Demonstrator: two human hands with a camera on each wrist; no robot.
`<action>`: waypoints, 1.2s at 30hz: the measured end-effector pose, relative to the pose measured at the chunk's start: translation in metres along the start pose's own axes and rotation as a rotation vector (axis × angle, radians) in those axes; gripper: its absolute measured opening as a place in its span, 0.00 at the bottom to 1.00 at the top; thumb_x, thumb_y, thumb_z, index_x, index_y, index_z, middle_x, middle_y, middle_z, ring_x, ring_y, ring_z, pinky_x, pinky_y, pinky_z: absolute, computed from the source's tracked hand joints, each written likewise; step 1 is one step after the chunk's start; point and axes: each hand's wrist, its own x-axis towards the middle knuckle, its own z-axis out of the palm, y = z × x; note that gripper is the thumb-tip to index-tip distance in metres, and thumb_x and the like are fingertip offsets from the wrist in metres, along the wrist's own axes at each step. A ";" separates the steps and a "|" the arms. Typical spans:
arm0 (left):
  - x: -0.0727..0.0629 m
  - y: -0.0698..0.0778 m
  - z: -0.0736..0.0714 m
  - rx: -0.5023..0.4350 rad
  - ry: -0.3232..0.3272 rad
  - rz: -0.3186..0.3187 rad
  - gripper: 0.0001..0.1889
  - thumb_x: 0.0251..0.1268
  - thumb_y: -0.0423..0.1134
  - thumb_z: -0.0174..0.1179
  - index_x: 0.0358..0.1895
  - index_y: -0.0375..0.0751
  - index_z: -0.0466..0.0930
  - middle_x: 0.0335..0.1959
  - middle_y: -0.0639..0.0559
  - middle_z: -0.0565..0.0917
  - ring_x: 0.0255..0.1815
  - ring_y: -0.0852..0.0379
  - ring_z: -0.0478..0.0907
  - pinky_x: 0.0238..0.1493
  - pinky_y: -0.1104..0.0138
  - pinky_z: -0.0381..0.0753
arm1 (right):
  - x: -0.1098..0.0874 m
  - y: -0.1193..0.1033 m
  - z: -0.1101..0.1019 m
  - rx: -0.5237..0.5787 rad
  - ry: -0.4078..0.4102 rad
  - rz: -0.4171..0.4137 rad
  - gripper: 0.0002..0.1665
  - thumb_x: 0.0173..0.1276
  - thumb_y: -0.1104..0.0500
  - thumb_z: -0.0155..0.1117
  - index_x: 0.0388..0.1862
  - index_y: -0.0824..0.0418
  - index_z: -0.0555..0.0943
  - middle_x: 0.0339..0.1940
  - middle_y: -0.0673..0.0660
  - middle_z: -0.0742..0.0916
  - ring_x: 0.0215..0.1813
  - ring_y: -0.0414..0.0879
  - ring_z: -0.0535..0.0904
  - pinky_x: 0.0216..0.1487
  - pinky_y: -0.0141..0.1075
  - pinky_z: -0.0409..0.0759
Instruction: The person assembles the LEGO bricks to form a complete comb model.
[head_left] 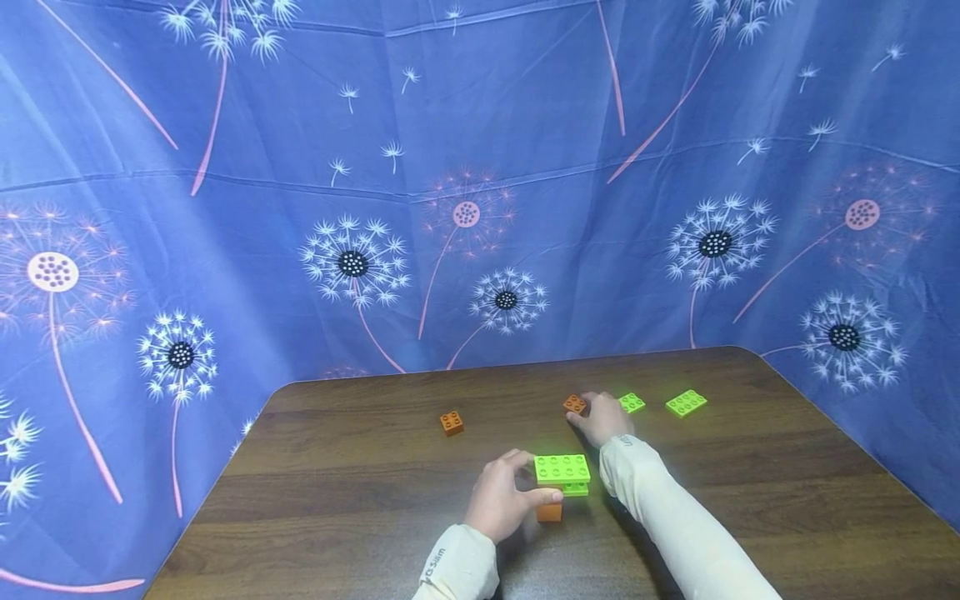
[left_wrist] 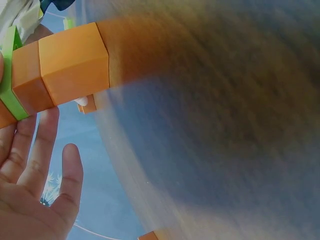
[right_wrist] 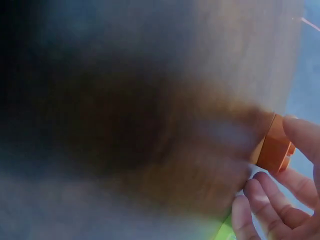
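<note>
A stack of toy building bricks (head_left: 561,470) stands near the front of the table, a lime-green eight-stud plate on top and orange lower down. My left hand (head_left: 501,497) grips it from the left side, thumb in front and fingers behind. In the left wrist view, two orange bricks (left_wrist: 75,62) form the bottom of the stack, with a green plate (left_wrist: 12,80) above them. Farther back, my right hand (head_left: 604,419) pinches a small orange four-stud brick (head_left: 574,404) between thumb and index finger; the right wrist view shows this orange brick (right_wrist: 274,145) at its edge.
To the left lies a loose orange brick (head_left: 451,423) on the brown wooden table (head_left: 337,492). Just past the right hand is a small green plate (head_left: 632,403), and a longer green plate (head_left: 686,403) sits farther right. A blue dandelion-print cloth (head_left: 420,100) hangs behind the table's far edge.
</note>
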 end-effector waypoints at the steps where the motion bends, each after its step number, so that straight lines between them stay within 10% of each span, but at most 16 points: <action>1: 0.000 0.000 0.000 0.001 0.000 -0.001 0.21 0.47 0.47 0.80 0.43 0.43 0.86 0.39 0.57 0.85 0.38 0.61 0.83 0.40 0.66 0.81 | -0.001 0.000 0.000 -0.002 0.000 0.002 0.30 0.67 0.54 0.71 0.60 0.73 0.79 0.53 0.73 0.84 0.54 0.68 0.81 0.53 0.60 0.79; 36: 0.000 0.000 -0.001 -0.025 -0.017 -0.015 0.21 0.48 0.46 0.80 0.45 0.43 0.86 0.41 0.57 0.85 0.39 0.57 0.84 0.39 0.66 0.81 | -0.016 -0.005 -0.055 0.067 0.031 -0.200 0.25 0.64 0.57 0.72 0.55 0.70 0.82 0.48 0.69 0.86 0.49 0.65 0.83 0.51 0.58 0.79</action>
